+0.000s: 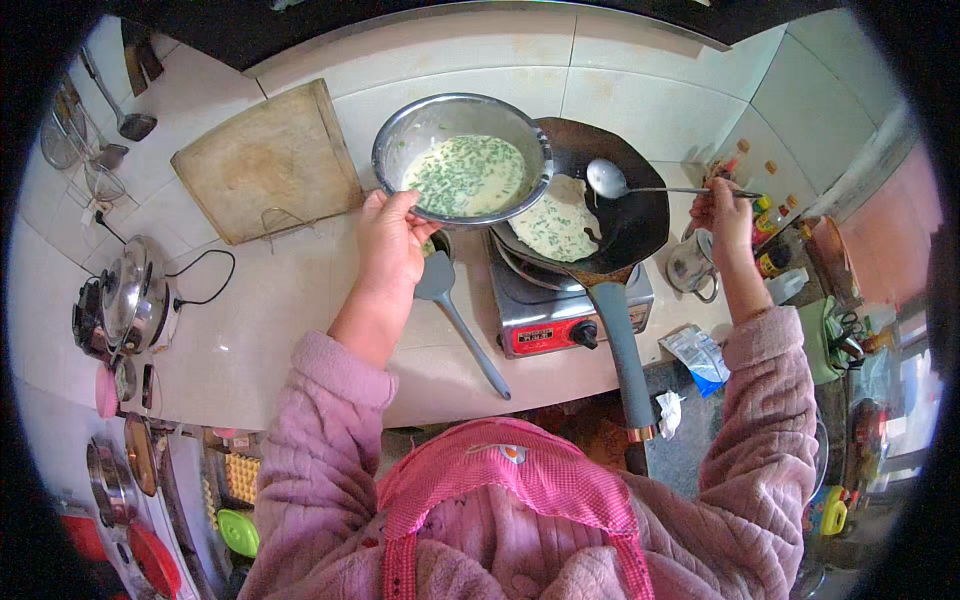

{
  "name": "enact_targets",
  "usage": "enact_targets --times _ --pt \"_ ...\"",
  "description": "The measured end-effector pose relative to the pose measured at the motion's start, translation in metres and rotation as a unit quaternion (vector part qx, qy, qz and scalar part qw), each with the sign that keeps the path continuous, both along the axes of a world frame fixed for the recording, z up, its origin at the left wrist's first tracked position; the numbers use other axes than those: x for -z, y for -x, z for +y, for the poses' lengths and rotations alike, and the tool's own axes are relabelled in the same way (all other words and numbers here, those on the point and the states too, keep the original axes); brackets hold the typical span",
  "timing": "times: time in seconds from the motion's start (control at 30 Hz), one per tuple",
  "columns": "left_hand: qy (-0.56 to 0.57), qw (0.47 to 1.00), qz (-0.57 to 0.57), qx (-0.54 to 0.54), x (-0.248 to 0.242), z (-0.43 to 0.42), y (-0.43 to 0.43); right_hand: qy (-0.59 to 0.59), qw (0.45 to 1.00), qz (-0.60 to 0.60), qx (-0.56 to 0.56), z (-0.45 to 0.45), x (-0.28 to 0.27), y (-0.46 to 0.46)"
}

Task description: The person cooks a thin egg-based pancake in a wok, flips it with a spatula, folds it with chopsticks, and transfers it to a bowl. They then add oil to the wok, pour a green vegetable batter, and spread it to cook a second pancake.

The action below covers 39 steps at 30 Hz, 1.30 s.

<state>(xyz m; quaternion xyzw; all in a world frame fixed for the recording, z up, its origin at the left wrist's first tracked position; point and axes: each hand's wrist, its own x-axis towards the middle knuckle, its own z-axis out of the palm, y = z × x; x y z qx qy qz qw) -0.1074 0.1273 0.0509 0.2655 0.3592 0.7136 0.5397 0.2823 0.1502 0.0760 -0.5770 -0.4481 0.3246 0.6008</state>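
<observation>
My left hand grips the near left rim of a steel mixing bowl, tilted beside and partly over the wok. Pale batter with chopped green herbs fills its lower part. My right hand holds a metal spoon by its handle, the spoon's head above the dark wok. In the wok's left half lies a thin layer of batter with green bits, uneven at its right edge. The wok rests on a gas stove with its grey handle towards me.
A grey spatula lies on the counter left of the stove. A wooden cutting board leans on the wall. An electric pot with a glass lid stands far left. A metal cup, a packet and bottles are at right.
</observation>
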Motion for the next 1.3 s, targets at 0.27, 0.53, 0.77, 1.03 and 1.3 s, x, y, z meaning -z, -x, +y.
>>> enact_targets --times 0.27,0.53,0.77,1.03,1.3 --pt "0.003 0.999 -0.028 0.030 -0.001 -0.031 0.010 -0.099 0.986 0.061 -0.118 -0.056 -0.082 0.059" --pt "0.036 0.994 -0.104 0.010 0.011 -0.082 0.059 -0.308 0.755 -0.441 -0.375 -0.108 -0.055 0.202" --pt "0.050 0.994 -0.081 -0.048 0.058 -0.150 0.161 -0.113 0.836 -0.439 -0.309 -0.164 -0.083 0.191" --pt "0.071 0.992 -0.031 -0.100 0.185 -0.203 0.270 -0.340 0.682 -0.368 -0.532 -0.288 -0.137 0.261" --pt "0.092 0.979 0.079 -0.164 0.310 -0.235 0.341 -0.339 0.631 -0.200 -0.668 -0.278 -0.141 0.268"
